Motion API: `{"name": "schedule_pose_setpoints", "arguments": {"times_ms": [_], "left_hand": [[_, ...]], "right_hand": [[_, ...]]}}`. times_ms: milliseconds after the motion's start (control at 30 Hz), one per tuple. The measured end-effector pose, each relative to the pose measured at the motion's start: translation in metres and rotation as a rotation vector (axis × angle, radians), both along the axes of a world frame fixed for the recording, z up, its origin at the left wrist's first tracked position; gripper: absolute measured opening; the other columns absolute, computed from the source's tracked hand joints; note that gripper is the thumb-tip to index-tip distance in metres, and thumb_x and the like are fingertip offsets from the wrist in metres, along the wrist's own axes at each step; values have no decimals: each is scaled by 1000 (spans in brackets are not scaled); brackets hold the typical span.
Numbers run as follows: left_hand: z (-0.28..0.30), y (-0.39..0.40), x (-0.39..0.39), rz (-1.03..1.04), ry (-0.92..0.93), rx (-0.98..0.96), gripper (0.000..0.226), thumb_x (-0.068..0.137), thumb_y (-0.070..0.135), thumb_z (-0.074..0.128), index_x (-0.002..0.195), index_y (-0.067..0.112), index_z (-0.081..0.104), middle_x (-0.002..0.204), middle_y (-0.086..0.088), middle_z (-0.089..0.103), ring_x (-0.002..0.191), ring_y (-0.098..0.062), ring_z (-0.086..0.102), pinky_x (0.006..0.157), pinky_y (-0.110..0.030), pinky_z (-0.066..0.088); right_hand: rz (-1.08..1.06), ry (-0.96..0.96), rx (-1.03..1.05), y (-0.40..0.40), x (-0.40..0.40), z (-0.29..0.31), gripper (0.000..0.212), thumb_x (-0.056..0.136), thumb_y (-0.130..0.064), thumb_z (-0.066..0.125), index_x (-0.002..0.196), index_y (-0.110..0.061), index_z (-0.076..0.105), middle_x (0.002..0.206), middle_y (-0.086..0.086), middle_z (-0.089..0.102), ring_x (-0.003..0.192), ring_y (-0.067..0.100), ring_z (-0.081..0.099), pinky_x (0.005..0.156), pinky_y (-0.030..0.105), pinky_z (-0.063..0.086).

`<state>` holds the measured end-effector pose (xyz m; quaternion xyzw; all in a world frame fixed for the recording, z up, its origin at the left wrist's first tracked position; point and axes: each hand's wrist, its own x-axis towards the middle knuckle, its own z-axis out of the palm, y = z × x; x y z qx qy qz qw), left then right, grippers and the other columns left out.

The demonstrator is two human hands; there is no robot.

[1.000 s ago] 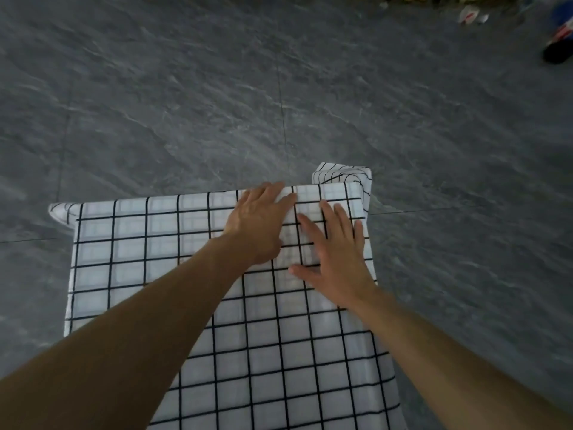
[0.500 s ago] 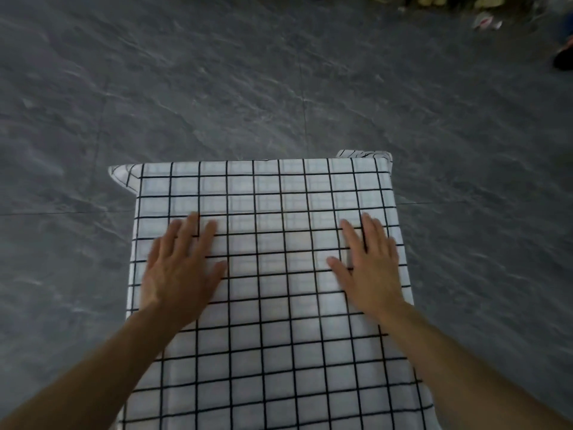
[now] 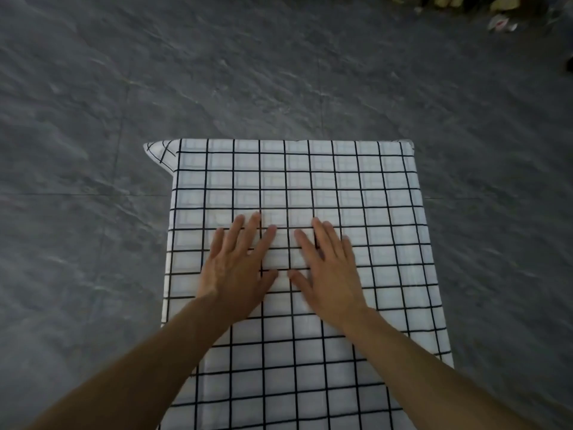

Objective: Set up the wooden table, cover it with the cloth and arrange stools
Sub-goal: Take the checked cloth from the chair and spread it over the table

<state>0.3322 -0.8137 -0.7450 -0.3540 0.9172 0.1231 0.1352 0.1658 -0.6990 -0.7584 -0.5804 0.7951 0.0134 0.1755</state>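
Grey stone-tile floor [image 3: 93, 150] fills most of the view; no stools in sight, so that step looks undone; checked cloth [image 3: 341, 187] lies flat over the counter, which is fully hidden under it, so wood not visible; far left corner of the cloth [image 3: 159, 153] sticks out past the edge as a loose flap, far right corner sits squarer; left hand [image 3: 238, 268] flat on the cloth, fingers straight and spread, gripping nothing; right hand [image 3: 325, 271] just beside it, also flat with straight fingers, gripping nothing, thumbs near each other; looks like smoothing at mid-cloth; risks: pressing and sliding from the centre could drag the cloth off square, uneven overhang, left flap likely to bunch or pull the sheet sideways; small clutter [image 3: 499, 23] at the far top right, too blurred to name; no containers visible, nothing to report inside any.
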Motion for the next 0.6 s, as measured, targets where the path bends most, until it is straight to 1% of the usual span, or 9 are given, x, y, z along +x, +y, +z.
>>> {"name": "schedule_pose_setpoints", "arguments": {"times_ms": [100,200,300,367,467,600], "left_hand": [[-8,-1,30,48,13,-40,76,95,68,17,156,30,-10,164,-2,-19,150,-26,-19,122,-52,5],[-12,2,64,117,4,-56,78,94,68,7,156,26,-11,164,-2,-19,150,-22,-20,123,-49,6],[-14,5,80,116,10,-67,80,95,68,8,157,19,-7,165,-5,-15,151,-22,-16,123,-47,7],[-12,7,78,132,-4,-67,80,96,65,10,157,16,-7,164,-7,-15,151,-23,-15,123,-47,4],[-1,26,65,136,-4,-50,80,97,61,14,156,12,-10,163,-8,-17,150,-24,-18,123,-48,2],[2,84,52,32,14,-14,78,98,59,12,153,15,-21,160,-7,-27,147,-24,-26,123,-49,-1]], "right_hand": [[-94,62,38,20,-12,1,70,97,-66,16,157,-35,-3,164,0,-19,149,19,-23,121,53,-4],[-201,51,49,50,-21,1,70,97,-68,11,156,-35,-9,163,0,-23,148,19,-26,120,54,-9],[-265,77,66,79,-28,-1,71,97,-66,8,156,-32,-10,163,1,-22,148,20,-25,120,54,-8],[-287,49,54,83,-26,1,71,97,-63,10,158,-27,-4,164,6,-15,150,24,-21,121,55,-3],[-227,3,36,80,-9,11,72,98,-58,14,158,-21,2,165,11,-9,151,28,-14,122,53,4],[-57,9,33,93,41,6,69,101,-57,18,158,-22,1,165,9,-13,150,26,-17,123,50,4]]}}
